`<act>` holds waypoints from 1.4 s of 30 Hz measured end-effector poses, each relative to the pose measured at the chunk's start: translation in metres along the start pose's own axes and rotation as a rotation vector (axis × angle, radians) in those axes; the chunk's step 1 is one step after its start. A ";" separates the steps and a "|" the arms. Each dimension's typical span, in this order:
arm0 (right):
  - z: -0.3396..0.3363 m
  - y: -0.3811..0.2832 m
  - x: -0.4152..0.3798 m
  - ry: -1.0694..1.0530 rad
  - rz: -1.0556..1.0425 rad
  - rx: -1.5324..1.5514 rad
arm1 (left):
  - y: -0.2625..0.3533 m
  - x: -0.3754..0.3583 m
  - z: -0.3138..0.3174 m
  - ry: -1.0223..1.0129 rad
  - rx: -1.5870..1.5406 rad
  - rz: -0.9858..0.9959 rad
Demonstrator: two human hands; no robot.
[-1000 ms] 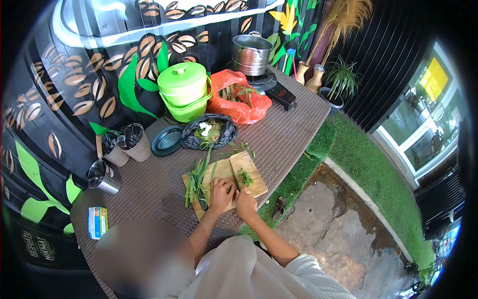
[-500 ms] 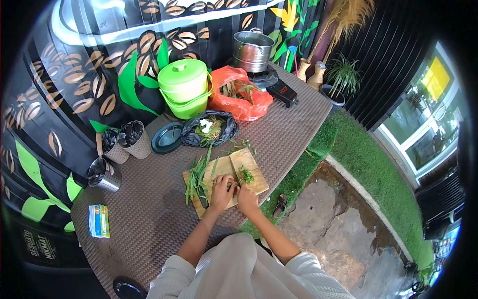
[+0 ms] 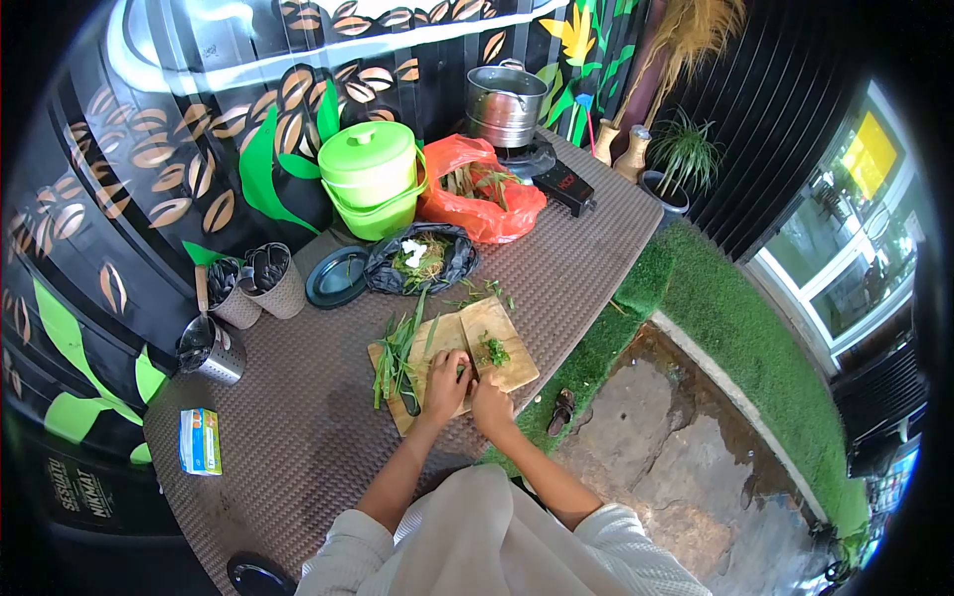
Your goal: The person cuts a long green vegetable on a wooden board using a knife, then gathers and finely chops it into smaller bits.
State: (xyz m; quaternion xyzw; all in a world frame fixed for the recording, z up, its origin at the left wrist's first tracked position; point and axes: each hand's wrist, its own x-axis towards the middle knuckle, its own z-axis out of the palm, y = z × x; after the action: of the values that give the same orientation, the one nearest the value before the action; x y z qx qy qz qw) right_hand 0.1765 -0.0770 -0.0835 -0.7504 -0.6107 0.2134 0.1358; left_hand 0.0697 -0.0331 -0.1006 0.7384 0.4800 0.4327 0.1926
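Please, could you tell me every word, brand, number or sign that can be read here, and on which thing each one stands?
"SESUATU NIKMAT", on the dark wall at the lower left.
"HOC" and one more letter that I cannot settle, in red on the black front of the stove.
Too small or blurred to read: the print on the blue and white packet, and any writing on the yellow sheet.
I can read no numbers.
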 end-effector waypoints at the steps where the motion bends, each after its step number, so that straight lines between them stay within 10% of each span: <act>1: 0.001 0.002 0.004 -0.001 0.002 -0.001 | 0.001 0.001 0.000 -0.002 -0.002 -0.001; 42: -0.015 0.015 0.018 0.013 -0.121 -0.023 | 0.002 0.003 0.003 -0.049 0.064 -0.019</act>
State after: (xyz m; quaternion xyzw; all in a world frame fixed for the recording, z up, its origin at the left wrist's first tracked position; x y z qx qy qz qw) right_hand 0.1999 -0.0618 -0.0808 -0.7151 -0.6563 0.1929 0.1438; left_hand 0.0740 -0.0316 -0.0994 0.7500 0.4956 0.3972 0.1847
